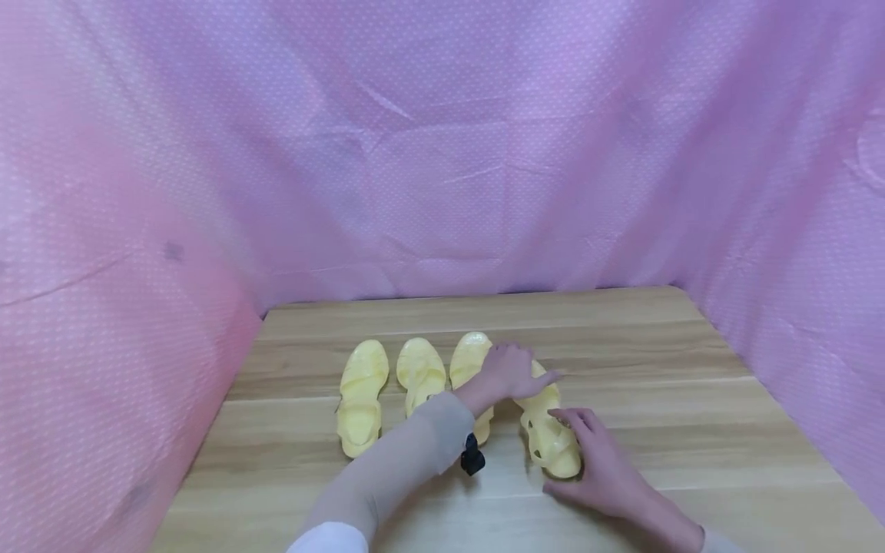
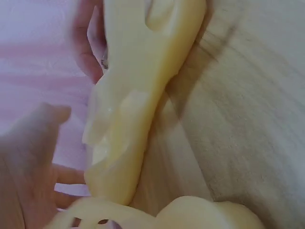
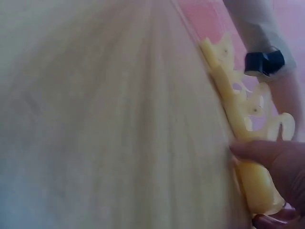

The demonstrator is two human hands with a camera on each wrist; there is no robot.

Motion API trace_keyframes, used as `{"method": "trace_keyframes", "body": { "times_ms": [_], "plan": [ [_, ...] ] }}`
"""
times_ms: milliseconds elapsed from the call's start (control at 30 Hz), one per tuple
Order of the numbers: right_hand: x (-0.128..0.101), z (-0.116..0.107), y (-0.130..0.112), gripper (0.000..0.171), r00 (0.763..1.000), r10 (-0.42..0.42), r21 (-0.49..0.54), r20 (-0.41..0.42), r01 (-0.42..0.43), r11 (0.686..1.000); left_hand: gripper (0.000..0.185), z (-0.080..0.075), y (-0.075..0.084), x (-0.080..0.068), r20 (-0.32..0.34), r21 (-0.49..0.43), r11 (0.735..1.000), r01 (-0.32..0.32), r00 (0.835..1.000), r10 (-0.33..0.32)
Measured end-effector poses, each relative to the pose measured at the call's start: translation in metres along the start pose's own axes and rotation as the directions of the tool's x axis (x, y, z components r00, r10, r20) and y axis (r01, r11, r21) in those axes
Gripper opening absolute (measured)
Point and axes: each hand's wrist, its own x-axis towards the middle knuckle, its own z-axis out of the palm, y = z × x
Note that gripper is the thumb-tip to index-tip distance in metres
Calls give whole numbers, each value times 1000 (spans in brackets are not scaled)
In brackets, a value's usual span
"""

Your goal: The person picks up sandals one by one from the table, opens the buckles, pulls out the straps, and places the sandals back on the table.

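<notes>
Yellow sandals lie side by side on a wooden table in the head view. The rightmost sandal (image 1: 542, 426) is angled, its toe pointing up and left. My right hand (image 1: 604, 468) curves round its heel end, fingers on the strap side and thumb by the heel; the right wrist view shows that thumb over the sandal (image 3: 257, 183). Reaching across the third sandal (image 1: 470, 357), my left hand (image 1: 510, 371) is over the rightmost sandal's toe end with its thumb stretched out. In the left wrist view that thumb stands apart from the sandal (image 2: 136, 71). My left forearm partly covers the middle sandals.
To the left lie the first sandal (image 1: 362, 392) and the second sandal (image 1: 420, 369). A small black device (image 1: 472, 455) hangs at my left wrist. Pink dotted sheeting (image 1: 449, 153) encloses the table's back and sides. Wooden tabletop (image 1: 691, 430) extends to the right.
</notes>
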Motion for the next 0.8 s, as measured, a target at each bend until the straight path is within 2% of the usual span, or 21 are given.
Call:
{"method": "trace_keyframes", "body": {
  "times_ms": [67, 167, 367, 500, 667, 733, 800],
  "plan": [
    [5, 5, -3, 97, 999, -3, -31, -46, 1, 1000, 71, 0, -2, 5, 7, 14, 1000, 6, 1000, -6],
    [18, 1, 0, 89, 996, -10, -12, -94, 9, 1000, 63, -6, -5, 13, -14, 5, 1000, -7, 1000, 7],
    [49, -20, 19, 85, 998, -29, -32, -64, 27, 999, 59, -17, -16, 35, -30, -124, 992, 21, 999, -25],
    [59, -23, 30, 81, 999, -31, -50, -34, 30, 998, 58, -18, -21, 47, -24, -185, 983, 4, 1000, -8],
    [54, -20, 38, 83, 1000, 2, -77, 10, -1, 997, 60, -14, -28, 50, 61, -232, 973, -10, 998, 25],
    [52, -19, 38, 88, 1000, -4, -86, -9, 3, 996, 60, -15, -33, 48, 84, -233, 972, -13, 996, 33],
    [50, -17, 35, 93, 997, -45, -92, -66, 39, 995, 59, -18, -40, 44, 80, -203, 979, -20, 996, 37]
  ]
}}
